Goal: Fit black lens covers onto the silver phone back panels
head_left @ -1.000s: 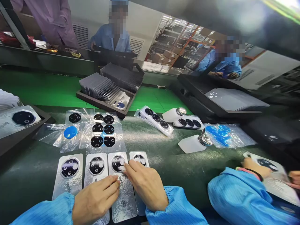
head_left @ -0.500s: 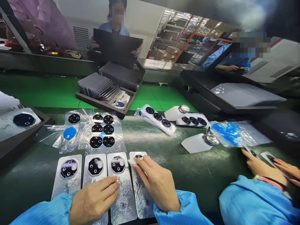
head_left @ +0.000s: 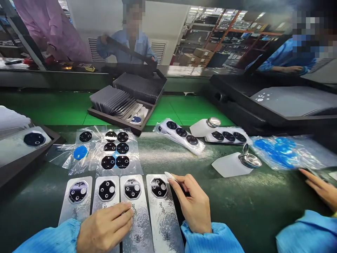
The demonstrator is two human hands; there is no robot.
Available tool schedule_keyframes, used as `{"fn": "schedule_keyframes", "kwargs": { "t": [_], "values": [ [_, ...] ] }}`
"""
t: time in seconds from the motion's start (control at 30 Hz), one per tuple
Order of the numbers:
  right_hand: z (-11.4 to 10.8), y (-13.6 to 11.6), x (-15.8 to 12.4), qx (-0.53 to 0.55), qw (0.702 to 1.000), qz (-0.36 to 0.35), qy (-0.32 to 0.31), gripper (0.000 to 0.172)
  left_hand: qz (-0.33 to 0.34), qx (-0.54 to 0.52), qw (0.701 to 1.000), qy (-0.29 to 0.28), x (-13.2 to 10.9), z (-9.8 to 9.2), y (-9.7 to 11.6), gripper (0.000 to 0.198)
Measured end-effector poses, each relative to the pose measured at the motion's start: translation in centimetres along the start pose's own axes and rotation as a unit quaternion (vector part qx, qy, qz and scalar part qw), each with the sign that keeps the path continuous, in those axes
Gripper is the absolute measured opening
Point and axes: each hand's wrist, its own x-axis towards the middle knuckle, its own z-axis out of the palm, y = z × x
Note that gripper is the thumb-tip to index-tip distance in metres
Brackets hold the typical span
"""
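Observation:
Several silver phone back covers (head_left: 163, 211) with black octagonal camera rings lie side by side in front of me on the dark mat. My left hand (head_left: 105, 226) rests flat on the lower parts of the middle covers, fingers stretched out. My right hand (head_left: 193, 203) sits just right of the rightmost cover, pinching a small white swab-like piece (head_left: 169, 175) beside that cover's camera ring (head_left: 158, 187).
Clear film sheets with black octagonal lens pieces (head_left: 116, 153) lie beyond the covers. Two white dispenser bottles (head_left: 231, 164) stand to the right. A black tray of stacked covers (head_left: 123, 102) sits on the green belt. A co-worker's hand (head_left: 319, 188) reaches in at right; other people stand behind.
My right hand moved from the third cover's camera ring across to the fourth, then drew off to its right side. The co-worker's hand shifted right. My left hand stayed put.

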Motion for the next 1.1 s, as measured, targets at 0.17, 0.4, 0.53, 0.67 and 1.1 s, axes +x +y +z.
{"fn": "schedule_keyframes", "kwargs": {
  "t": [0.17,0.4,0.53,0.67,1.1],
  "values": [
    [-0.1,0.3,0.0,-0.005,1.000,0.003,-0.015,0.023,-0.003,-0.001,1.000,-0.003,0.3,-0.2,-0.1,0.015],
    [-0.8,2.9,2.3,-0.160,0.986,-0.038,-0.033,0.038,-0.001,-0.004,1.000,-0.017,-0.1,-0.3,-0.1,0.017],
    [-0.5,4.5,4.2,-0.257,0.958,-0.120,-0.029,0.044,0.000,-0.007,1.000,-0.026,0.1,-0.3,-0.1,0.019],
    [0.1,5.5,5.0,-0.304,0.941,-0.144,-0.033,0.041,-0.006,-0.007,1.000,-0.009,0.6,-0.5,-0.2,0.019],
    [-2.5,0.2,0.7,0.091,0.993,0.074,0.004,0.020,-0.012,-0.018,1.000,-0.001,0.2,-0.1,-0.2,0.015]
  ]
}}
